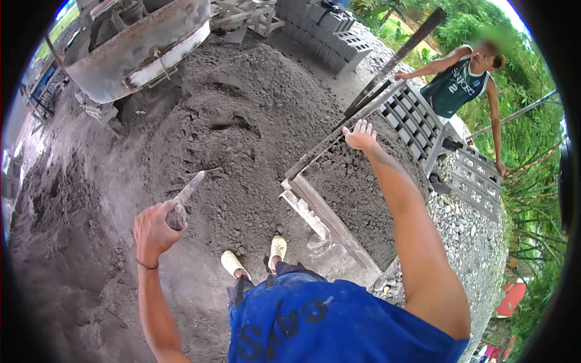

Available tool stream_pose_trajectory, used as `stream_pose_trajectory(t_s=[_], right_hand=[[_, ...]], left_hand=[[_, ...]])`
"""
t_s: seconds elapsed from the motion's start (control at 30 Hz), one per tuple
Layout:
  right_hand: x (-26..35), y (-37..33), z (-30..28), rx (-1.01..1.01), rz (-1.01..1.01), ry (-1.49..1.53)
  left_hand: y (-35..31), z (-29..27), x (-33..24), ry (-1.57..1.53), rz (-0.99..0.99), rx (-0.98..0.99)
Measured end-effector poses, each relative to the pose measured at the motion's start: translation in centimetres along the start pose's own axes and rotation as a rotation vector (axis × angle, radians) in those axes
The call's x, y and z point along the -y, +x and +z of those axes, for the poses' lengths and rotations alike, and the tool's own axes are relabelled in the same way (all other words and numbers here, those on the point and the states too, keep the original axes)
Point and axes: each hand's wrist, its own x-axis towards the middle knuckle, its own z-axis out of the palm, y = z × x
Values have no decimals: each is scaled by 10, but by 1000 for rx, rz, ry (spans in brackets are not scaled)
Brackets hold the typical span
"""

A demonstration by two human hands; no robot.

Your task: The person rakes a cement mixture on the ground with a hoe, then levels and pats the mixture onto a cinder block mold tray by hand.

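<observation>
My left hand (158,227) is closed round the rounded end of a shovel (192,186). Its pale handle slants away from me, and a thin edge shows at its far end against the grey sand heap (242,157). My right arm reaches over a low box (333,215) with wooden sides, filled with damp grey mix (357,187). At the box's far left edge, my right hand (362,136) has its fingers spread and holds nothing. Whether it presses on the rim or hovers cannot be made out. Just past it stands a block mould (411,121) with rows of openings.
A rusty metal trough (139,54) stands at the far left. Hollow blocks (324,36) are stacked at the back. Beyond the mould, a person (457,85) in a dark green jersey stands beside a long upright bar (396,57). More blocks (478,181) lie on gravel at right.
</observation>
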Motion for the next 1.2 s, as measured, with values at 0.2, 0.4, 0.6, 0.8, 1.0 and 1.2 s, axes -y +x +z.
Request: stream_pose_trajectory(t_s=[0.2, 0.4, 0.6, 0.8, 1.0, 1.2], right_hand=[[41, -68, 34, -200, -55, -71], [57, -85, 44, -351, -51, 84], [70, -117, 55, -425, -87, 99], [74, -134, 65, -431, -75, 82], [40, -133, 30, -578, -261, 6], [-50, -126, 0, -371, -113, -16]], left_hand=[[-5, 5, 9, 9, 43, -25], [-1, 0, 8, 10, 77, -48], [-12, 7, 3, 30, 95, -46], [-25, 11, -2, 8, 101, -66], [-46, 19, -1, 7, 59, -42], [-63, 26, -9, -4, 67, -47]])
